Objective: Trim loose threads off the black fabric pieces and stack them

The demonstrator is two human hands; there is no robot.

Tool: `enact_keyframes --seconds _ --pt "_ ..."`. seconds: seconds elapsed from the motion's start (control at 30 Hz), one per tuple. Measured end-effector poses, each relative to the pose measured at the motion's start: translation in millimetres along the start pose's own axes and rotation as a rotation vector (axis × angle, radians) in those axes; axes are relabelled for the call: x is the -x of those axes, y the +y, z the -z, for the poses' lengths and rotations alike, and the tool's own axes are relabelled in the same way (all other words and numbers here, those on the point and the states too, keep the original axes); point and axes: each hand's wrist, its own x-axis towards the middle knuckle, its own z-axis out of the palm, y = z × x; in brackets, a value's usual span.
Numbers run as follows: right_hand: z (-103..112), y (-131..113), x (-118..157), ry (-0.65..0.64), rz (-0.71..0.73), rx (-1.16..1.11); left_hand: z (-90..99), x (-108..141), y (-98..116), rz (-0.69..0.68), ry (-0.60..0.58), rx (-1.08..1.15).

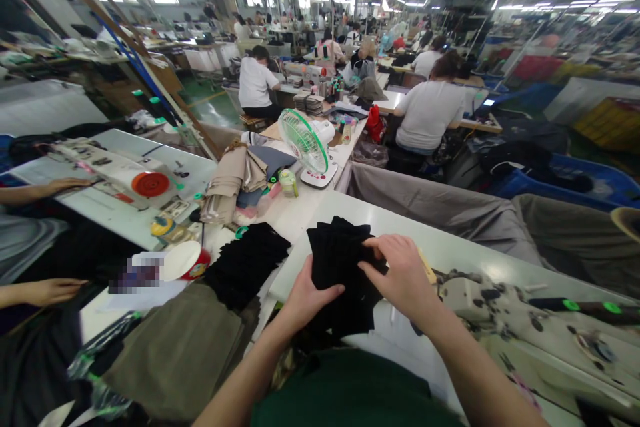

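A stack of black fabric pieces [336, 250], with uneven, fanned edges, is between my two hands above the white table. My left hand [309, 293] grips its lower left side, thumb across the front. On the right edge, my right hand [397, 270] has thumb and fingers closed on the black cloth. More black fabric hangs below toward my lap. To the left lies another pile of black pieces [250, 260], beside a folded olive-grey cloth [175, 347].
A sewing machine [540, 333] stands at the right. Ahead are a green-rimmed fan [305, 140] and beige cloth [230, 180]. A red and white tub [187, 260] is at the left, near a co-worker's hands and another sewing machine [120, 173]. A grey fabric bin [440, 207] lies beyond the table.
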Motion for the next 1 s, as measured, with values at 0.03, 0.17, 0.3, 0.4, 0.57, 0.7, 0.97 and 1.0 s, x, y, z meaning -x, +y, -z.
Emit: enact_keyframes --seconds 0.03,0.17,0.3,0.4,0.57,0.7,0.97,1.0 --pt "0 0 1 0.000 -0.013 0.004 0.1 1 0 -0.004 0.000 -0.007" --pt "2 -1 6 0.007 0.026 -0.018 -0.8 2 2 -0.010 0.026 -0.006" --pt "7 -8 12 0.044 0.150 -0.088 -1.4 3 4 -0.003 0.069 0.015" --pt "9 -12 17 0.039 0.169 -0.154 -0.6 2 5 -0.020 0.113 0.009" --pt "5 -10 22 0.021 -0.003 -0.216 2.0 2 8 -0.048 0.166 -0.070" --pt "-2 -7 21 0.065 0.039 -0.109 3.0 5 13 -0.063 0.151 -0.102" --pt "-1 -12 21 0.228 0.209 0.005 5.8 11 15 -0.071 0.163 -0.121" --pt "1 -14 21 0.228 0.200 0.020 6.6 11 14 -0.072 0.166 -0.122"
